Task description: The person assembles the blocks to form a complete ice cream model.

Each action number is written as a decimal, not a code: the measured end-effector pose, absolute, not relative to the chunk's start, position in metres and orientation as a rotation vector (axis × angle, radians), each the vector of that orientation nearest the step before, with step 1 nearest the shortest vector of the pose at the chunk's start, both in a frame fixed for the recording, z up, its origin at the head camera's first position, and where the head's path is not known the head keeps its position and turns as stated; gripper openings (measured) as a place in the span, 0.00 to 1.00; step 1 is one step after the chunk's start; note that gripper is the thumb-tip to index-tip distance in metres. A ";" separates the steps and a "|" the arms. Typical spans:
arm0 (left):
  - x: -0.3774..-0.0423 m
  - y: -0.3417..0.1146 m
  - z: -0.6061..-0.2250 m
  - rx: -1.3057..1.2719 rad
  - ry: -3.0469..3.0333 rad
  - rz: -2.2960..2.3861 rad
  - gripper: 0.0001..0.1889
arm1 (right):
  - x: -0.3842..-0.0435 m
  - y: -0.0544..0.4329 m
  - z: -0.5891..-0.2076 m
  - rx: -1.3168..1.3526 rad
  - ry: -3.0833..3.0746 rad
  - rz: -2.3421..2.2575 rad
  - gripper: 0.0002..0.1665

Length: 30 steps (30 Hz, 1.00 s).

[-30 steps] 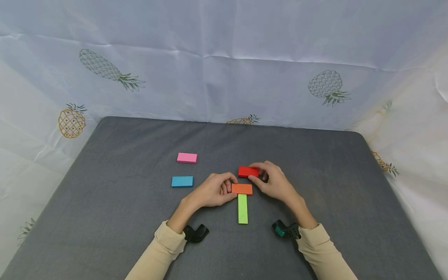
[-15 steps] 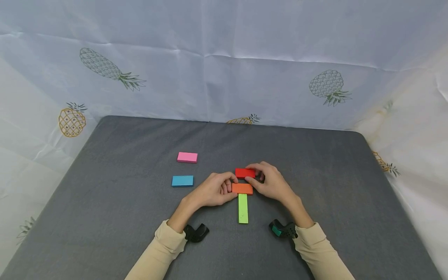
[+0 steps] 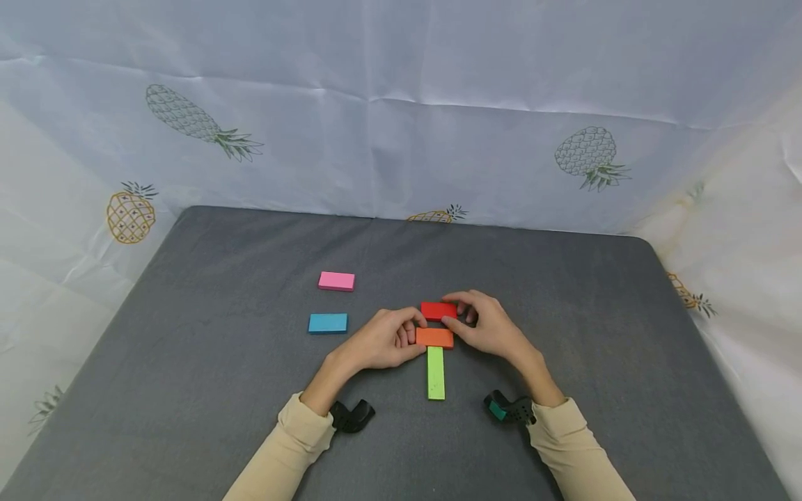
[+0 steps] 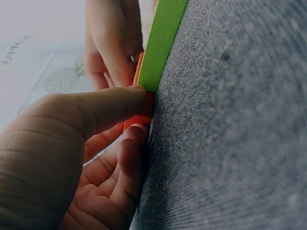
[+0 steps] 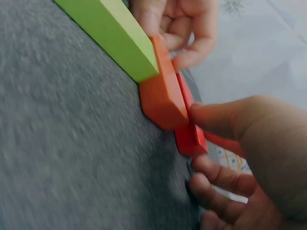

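Note:
My left hand pinches the left end of an orange block between thumb and fingers. A light green block lies lengthwise below it, its far end meeting the orange one's near side, like a T. Just beyond the orange block lies a red block, roughly parallel to it and slightly to its right. My right hand holds the red block's right end, with the thumb at its near side. In the right wrist view the red block sits close behind the orange block.
To the left lie a blue block and, farther back, a pink block. All rest on a table with a grey cloth. A pale curtain with pineapple prints hangs behind the table's far edge.
The red block, held in my right hand, has shifted a little left and nearer the orange block, mostly in the first half second. The left hand and orange block have stayed put.

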<state>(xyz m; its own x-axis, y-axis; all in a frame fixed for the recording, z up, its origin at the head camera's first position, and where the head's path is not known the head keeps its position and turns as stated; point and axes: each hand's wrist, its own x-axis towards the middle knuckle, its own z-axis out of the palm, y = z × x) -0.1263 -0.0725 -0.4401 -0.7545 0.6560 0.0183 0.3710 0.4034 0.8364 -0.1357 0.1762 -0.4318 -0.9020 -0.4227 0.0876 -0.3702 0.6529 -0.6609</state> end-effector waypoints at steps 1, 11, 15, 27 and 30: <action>-0.126 -0.072 -0.440 0.893 2.352 1.280 0.15 | -0.136 0.178 -0.432 -0.663 2.775 -1.106 0.21; -0.126 -0.072 -0.441 0.883 2.338 1.288 0.15 | -0.139 0.191 -0.435 -0.618 2.736 -1.166 0.18; -0.126 -0.072 -0.441 0.888 2.343 1.290 0.15 | -0.139 0.192 -0.434 -0.628 2.728 -1.156 0.18; -0.126 -0.073 -0.441 0.927 2.344 1.308 0.15 | -0.137 0.194 -0.435 -0.681 2.721 -1.164 0.17; -0.126 -0.073 -0.441 0.946 2.351 1.313 0.18 | -0.137 0.195 -0.436 -0.687 2.722 -1.164 0.17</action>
